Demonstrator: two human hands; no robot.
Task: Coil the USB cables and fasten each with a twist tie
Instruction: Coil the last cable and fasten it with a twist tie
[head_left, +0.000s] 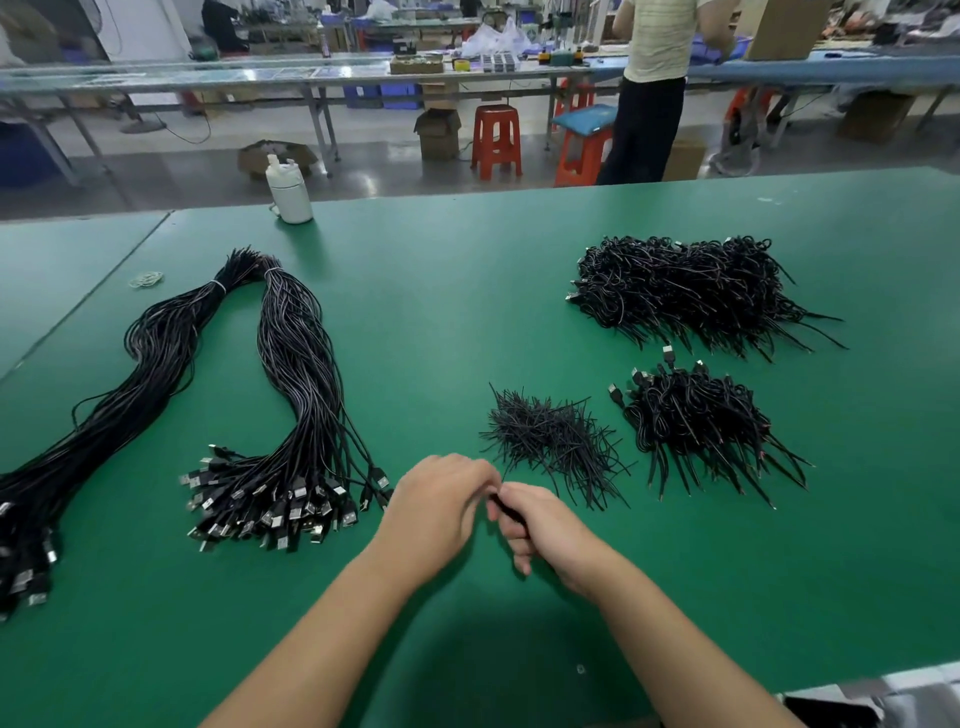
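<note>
From the head camera, both hands meet near the near edge of the green worktop (467, 291). The left hand (439, 506) is curled with its fingertips against the right hand (540, 525); what its fingers pinch is hidden. The right hand grips a small black coiled USB cable (511, 512), of which only a sliver shows between the fingers.

Just beyond the hands lies a loose pile of black twist ties (550, 436). To its right sits a small heap of coiled cables (696, 421), and further toward the far right corner a larger heap of coiled cables (685, 291).

Toward the left edge, a long bundle of uncoiled USB cables (296, 374) is bent double and bound with white bands, its plugs fanned out near the left hand. A white bottle (288, 189) stands at the far edge.
</note>
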